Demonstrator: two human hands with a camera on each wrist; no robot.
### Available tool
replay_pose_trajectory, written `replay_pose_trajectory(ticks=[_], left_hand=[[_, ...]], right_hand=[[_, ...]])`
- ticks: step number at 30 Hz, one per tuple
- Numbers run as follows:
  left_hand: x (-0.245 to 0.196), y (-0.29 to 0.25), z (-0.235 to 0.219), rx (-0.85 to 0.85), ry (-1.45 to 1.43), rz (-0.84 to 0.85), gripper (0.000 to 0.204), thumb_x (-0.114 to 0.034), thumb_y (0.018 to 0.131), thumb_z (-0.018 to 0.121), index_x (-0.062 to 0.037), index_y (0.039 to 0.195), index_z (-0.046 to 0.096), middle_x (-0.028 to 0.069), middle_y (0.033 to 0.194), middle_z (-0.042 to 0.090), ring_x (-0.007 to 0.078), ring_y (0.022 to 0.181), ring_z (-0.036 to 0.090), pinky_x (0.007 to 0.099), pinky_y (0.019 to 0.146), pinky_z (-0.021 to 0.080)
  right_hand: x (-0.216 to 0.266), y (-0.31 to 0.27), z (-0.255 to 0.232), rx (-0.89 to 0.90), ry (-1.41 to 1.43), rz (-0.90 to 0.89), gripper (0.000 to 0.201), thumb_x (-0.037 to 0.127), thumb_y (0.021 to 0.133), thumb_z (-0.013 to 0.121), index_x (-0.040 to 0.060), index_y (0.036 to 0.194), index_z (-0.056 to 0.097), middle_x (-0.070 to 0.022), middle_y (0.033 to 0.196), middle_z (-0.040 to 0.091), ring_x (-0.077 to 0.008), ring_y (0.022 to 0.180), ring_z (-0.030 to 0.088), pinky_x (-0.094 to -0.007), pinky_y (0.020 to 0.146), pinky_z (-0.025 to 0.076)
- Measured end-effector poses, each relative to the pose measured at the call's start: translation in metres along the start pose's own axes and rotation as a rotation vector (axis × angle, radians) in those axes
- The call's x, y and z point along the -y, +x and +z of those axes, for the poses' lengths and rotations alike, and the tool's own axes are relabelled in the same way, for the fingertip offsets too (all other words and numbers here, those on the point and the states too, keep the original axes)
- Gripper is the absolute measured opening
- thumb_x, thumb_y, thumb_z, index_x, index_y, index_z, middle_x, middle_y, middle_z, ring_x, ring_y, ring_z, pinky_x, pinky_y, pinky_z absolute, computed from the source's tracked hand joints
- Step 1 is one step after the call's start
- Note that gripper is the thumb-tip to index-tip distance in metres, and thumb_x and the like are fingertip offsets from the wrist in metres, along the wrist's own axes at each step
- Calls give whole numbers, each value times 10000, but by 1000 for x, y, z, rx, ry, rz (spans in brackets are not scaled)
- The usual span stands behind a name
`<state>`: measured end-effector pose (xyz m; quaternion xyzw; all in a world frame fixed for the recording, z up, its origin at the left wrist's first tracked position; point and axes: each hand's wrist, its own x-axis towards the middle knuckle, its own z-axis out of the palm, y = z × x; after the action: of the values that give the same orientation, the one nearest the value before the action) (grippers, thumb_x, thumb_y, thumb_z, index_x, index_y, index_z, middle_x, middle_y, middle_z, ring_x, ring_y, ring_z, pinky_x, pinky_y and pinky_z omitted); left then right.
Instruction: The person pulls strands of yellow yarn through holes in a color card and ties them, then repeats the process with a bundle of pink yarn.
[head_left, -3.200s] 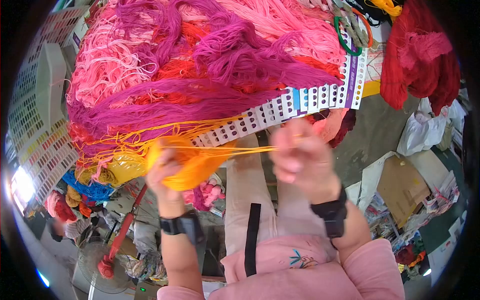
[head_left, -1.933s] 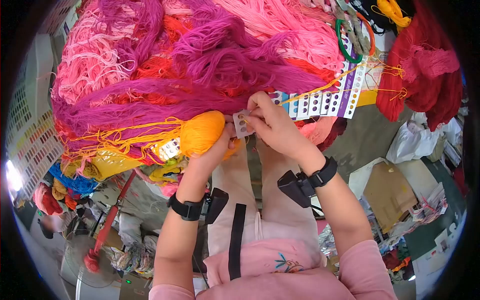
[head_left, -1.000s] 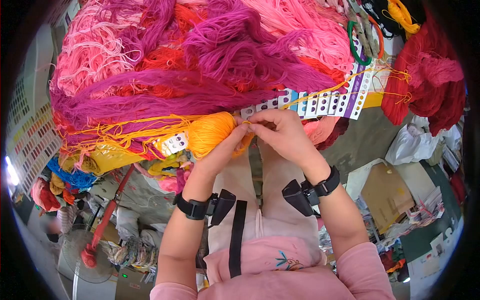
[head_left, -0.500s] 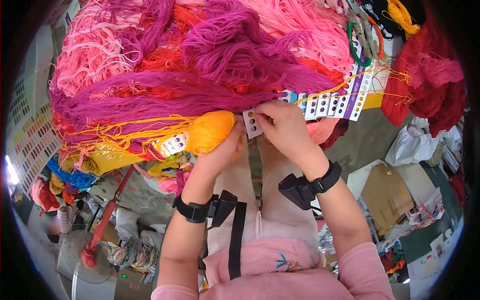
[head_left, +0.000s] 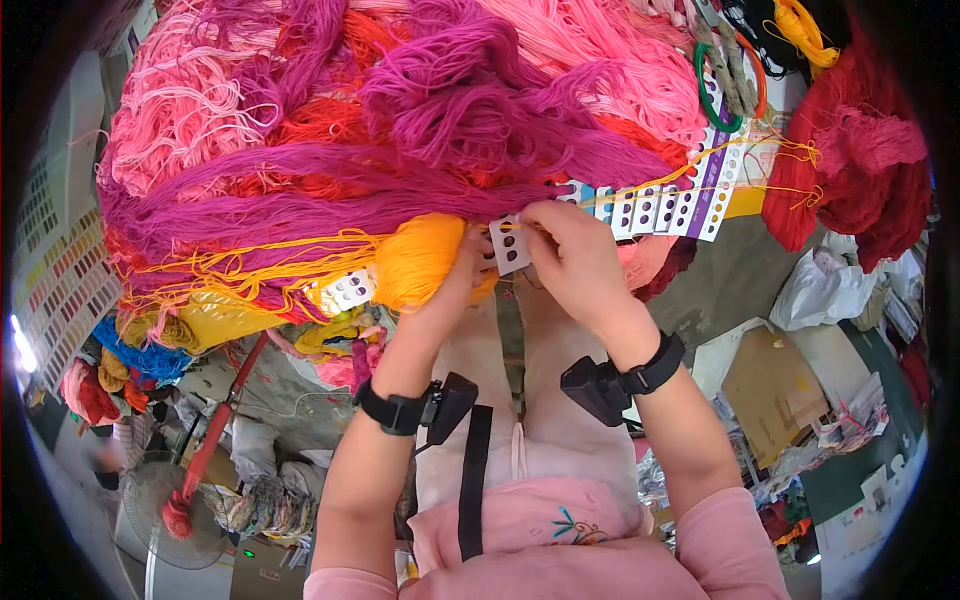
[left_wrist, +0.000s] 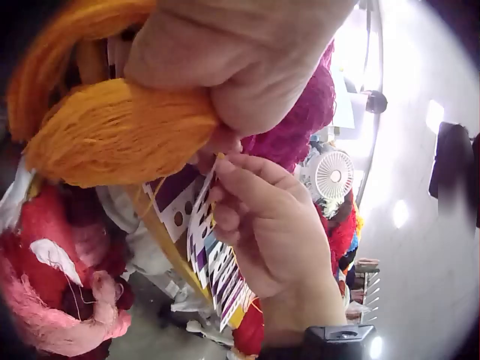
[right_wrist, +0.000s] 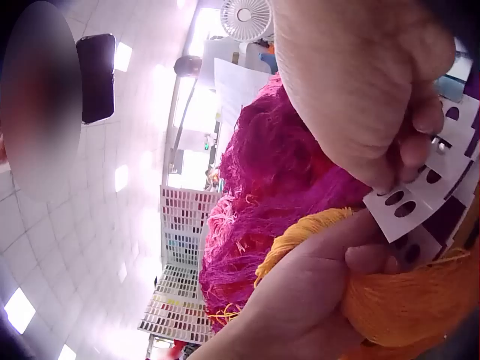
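So at this point the left hand [head_left: 452,285] had its fingers wrapped round the orange yarn ball [head_left: 418,260], held up just near of the big heap of magenta and pink yarn [head_left: 400,130], while the right hand [head_left: 572,255] pinched the white punched card [head_left: 508,243] between thumb and fingertips, right beside the ball. A thin orange strand [head_left: 650,180] ran from the card off to the far right, across the fanned row of sample cards [head_left: 660,205].

What I'd have worried about: the strand looked fine and the card holes small, so it could easily have slipped back out of the hole if the pinch eased off. The loose orange loops [head_left: 250,265] trailing left of the ball also lay right against the magenta skeins, and a tug there would probably have snagged or tangled them. The ball itself was only cupped, so a hard pull might have rolled it out of the hand.

Compared with half a second before, not much had shifted: the card sat in about the same spot, the right hand had crept slightly further over it, and the ball had tucked in closer under the magenta heap.
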<state>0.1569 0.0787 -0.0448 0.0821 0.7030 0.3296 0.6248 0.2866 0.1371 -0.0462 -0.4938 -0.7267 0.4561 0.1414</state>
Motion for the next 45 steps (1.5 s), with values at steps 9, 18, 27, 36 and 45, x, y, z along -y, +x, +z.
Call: replay_pose_trajectory(ticks=[9,18,27,36,45], left_hand=[[-17,-17,-32,165,-516,-26,137,-92,826,467,-30,948,481,-35,599,385,45,485,336,201,542,356],[-15,-16,-30,188,-425,47,150,-106,833,451,-22,954,480,-39,562,376,47,486,350,212,552,360],[-5,-13,-31,205,-471,178,168,-122,836,445,-21,966,479,6,662,462,54,485,361,219,547,369],[-8,-6,-46,664,-862,-203,220,-74,818,404,-2,1011,481,73,789,570,27,407,316,189,448,306],[-20,-2,-16,516,-280,-163,233,-86,805,442,-9,1017,501,43,693,549,40,423,391,178,452,346]], right_hand=[[-15,-17,15,-248,171,-41,168,-45,667,504,13,826,511,-136,725,523,-308,681,514,-365,582,415],[-20,-20,16,-217,107,-84,198,-54,659,492,16,843,511,-126,728,513,-287,663,506,-345,575,405],[-21,-20,16,-233,98,-119,214,-55,647,499,19,847,508,-126,727,514,-292,662,502,-354,575,405],[-21,-21,15,-203,112,-88,191,-54,670,507,14,848,519,-115,724,515,-251,662,513,-308,567,407],[-16,-29,5,-115,783,225,183,-29,704,508,14,880,533,-84,793,545,-173,732,532,-250,660,414]])
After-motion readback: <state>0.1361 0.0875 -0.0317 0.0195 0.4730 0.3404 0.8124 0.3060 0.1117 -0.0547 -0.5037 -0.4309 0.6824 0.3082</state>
